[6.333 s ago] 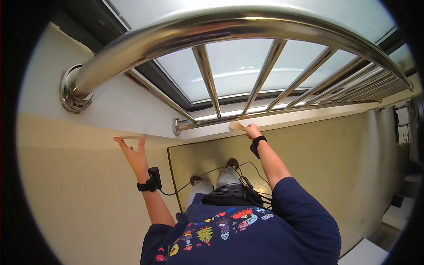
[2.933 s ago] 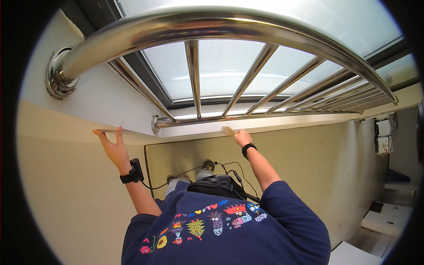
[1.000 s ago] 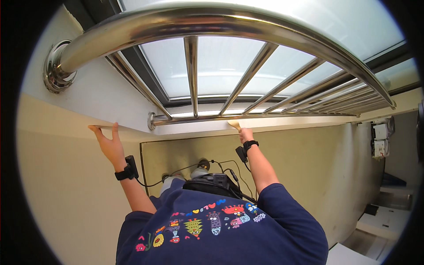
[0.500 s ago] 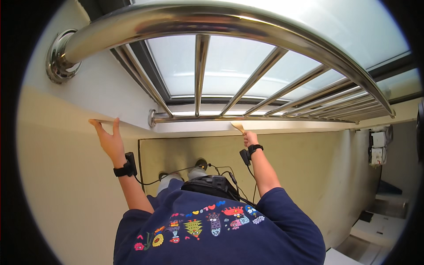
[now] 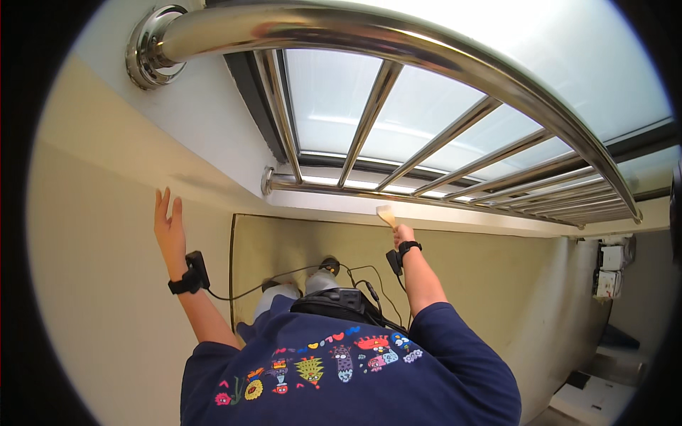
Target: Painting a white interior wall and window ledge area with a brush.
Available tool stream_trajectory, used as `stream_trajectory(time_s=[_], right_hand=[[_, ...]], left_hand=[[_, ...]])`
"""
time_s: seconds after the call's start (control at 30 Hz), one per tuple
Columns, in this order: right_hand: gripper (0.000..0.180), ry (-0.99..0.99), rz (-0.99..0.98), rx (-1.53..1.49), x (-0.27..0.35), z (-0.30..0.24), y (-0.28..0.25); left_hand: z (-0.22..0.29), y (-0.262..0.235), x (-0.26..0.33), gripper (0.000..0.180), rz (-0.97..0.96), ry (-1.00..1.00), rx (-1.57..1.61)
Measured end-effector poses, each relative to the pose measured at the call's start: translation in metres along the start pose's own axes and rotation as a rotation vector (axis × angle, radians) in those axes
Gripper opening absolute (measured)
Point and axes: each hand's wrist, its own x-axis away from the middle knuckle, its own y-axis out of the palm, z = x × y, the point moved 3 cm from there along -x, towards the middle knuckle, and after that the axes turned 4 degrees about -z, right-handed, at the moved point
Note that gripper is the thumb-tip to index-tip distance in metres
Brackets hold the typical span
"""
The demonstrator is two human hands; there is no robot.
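My right hand is closed round the handle of a small flat brush. The brush has a pale head that points up, just in front of the white ledge under the railing. My left hand is raised at the left beside the cream wall, fingers stretched and apart, with nothing in it. Whether its fingertips touch the wall I cannot tell. Above both hands runs a shiny metal railing with upright bars, fixed to the wall by a round flange.
Behind the bars stands a frosted window in a dark frame. Dark cables run from the wrist devices to a black waist pouch. White boxes stand at the far right, and a white cabinet is at lower right.
My left hand has come away from the ledge corner and now points upward by the wall. The brush has drawn slightly back from the ledge. The view has shifted, moving the railing rightward.
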Motion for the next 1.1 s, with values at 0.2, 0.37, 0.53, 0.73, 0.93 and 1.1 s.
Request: stream_trajectory(time_s=[0.2, 0.37, 0.53, 0.73, 0.93, 1.1], right_hand=[[0.011, -0.15, 0.077, 0.101, 0.014, -0.015, 0.009], [0.01, -0.21, -0.022, 0.168, 0.025, -0.035, 0.067], [0.014, -0.157, 0.005, 0.049, -0.009, -0.001, 0.068], [0.017, -0.206, 0.113, 0.43, 0.024, 0.001, 0.06], [0.031, -0.685, 0.213, 1.026, 0.05, -0.014, 0.077], [0.03, -0.743, 0.035, 1.06, 0.1, -0.006, 0.145]], left_hand=[[-0.063, -0.042, 0.008, 0.043, 0.02, -0.115, -0.047], [-0.082, -0.081, 0.025, 0.034, 0.185, -0.139, 0.002], [-0.11, -0.117, 0.039, 0.028, 0.223, -0.178, -0.141], [-0.166, -0.165, 0.077, 0.031, 0.42, -0.341, -0.069], [-0.193, -0.163, 0.077, 0.031, 0.53, -0.274, 0.121], [-0.2, -0.171, 0.084, 0.032, 0.615, -0.36, 0.061]])
